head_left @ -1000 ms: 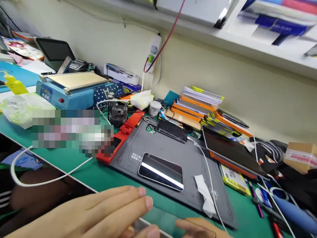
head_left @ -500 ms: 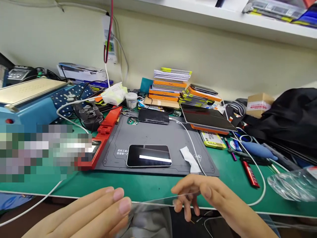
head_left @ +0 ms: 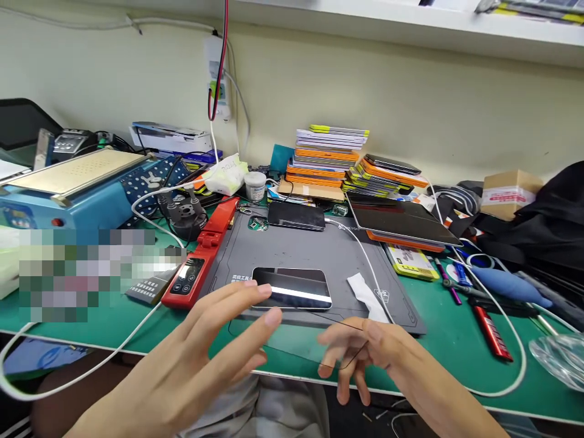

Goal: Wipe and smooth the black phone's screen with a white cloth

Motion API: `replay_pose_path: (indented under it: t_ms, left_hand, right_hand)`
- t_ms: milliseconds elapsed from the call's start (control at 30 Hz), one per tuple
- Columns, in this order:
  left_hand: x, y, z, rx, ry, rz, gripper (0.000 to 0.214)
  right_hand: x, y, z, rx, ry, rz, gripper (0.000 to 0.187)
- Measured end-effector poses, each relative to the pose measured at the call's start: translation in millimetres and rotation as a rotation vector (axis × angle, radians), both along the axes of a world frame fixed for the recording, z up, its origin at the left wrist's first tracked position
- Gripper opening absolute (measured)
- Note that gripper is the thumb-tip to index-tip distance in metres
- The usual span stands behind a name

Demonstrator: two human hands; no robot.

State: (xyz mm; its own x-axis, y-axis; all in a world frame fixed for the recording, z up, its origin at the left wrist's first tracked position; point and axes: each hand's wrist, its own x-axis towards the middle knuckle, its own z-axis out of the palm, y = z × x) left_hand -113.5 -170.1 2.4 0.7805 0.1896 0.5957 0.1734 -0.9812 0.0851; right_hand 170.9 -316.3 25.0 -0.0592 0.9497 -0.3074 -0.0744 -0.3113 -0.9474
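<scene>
A thin clear screen protector (head_left: 296, 344) with a dark outline is held in the air over the table's front edge. My right hand (head_left: 365, 347) pinches its right end at the edge, with the lower fingers curled beneath. My left hand (head_left: 214, 340) is at its left end, fingers stretched and spread; whether they touch the sheet I cannot tell. Just beyond lies a phone (head_left: 292, 289), face up on the grey mat (head_left: 292, 249), a bright reflection across its black screen. My left fingertips overlap its lower left corner in the view.
A crumpled white wipe (head_left: 367, 297) lies right of the phone. Behind it is a second dark phone (head_left: 296, 216) with a white cable. A red tool (head_left: 189, 280) stands left, stacked boxes (head_left: 323, 161) at the back, a red-handled tool (head_left: 493, 333) at right.
My left hand has risen and its fingers have spread apart. The screen protector now shows more of its face and dark outline. The view has shifted left; the phone lies where it was.
</scene>
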Motion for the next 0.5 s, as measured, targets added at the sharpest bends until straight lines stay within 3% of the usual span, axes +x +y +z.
replay_pose_path:
  t_ms: [133,233,333,400,500]
  left_hand:
    - [3,12,-7.9,-0.047,0.067,-0.005,0.070]
    - [9,17,-13.2,-0.009,0.064,0.016,0.074]
    - [16,18,-17.8,-0.093,0.034,0.035,0.074]
    - [22,19,-20.7,-0.191,-0.002,0.080,0.071]
    - [32,27,-22.2,-0.309,-0.037,0.159,0.071]
  right_hand:
    - [-4,4,1.7,-0.044,0.063,0.000,0.065]
    - [-4,3,2.7,-0.045,0.098,-0.056,0.070]
    - [1,0,-0.8,-0.021,0.027,-0.157,0.077]
    - [8,-2,-7.5,0.058,-0.258,-0.332,0.071]
    - [23,-5,-23.3,0.264,-0.970,-0.635,0.052]
